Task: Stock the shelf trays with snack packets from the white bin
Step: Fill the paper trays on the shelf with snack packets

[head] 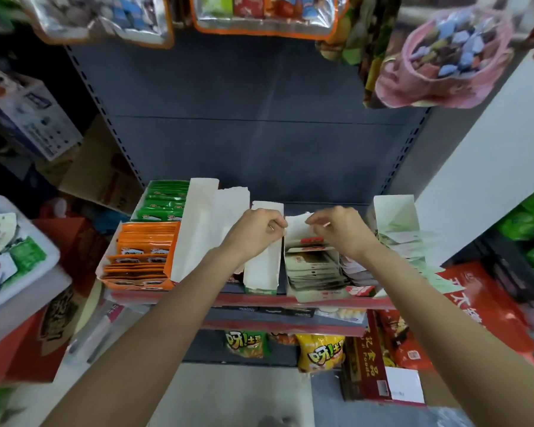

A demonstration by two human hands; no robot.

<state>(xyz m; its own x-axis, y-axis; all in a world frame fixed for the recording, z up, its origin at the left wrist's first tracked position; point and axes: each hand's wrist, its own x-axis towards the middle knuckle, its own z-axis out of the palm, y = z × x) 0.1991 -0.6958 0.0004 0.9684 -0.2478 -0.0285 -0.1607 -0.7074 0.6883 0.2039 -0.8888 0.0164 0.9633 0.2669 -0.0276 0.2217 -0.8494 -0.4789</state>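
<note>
Both my hands reach over the middle shelf. My left hand [258, 228] and my right hand [336, 226] each pinch the raised white back flap [296, 226] of a cardboard tray [309, 295] that holds a row of dark snack packets [313, 268]. Left of it stands a narrow white tray [262, 272] with nothing showing inside. Further left are a tray of orange packets [142, 254] and one of green packets [165, 200]. The white bin [22, 282] with mixed packets sits at the far left.
A tall white tray [198, 229] stands between the orange packets and my left arm. At the right end, a pale green tray [395, 217] holds light packets. The shelf's red front rail [253, 300] runs below. Hanging bags crowd the top; chip bags [319, 352] sit lower.
</note>
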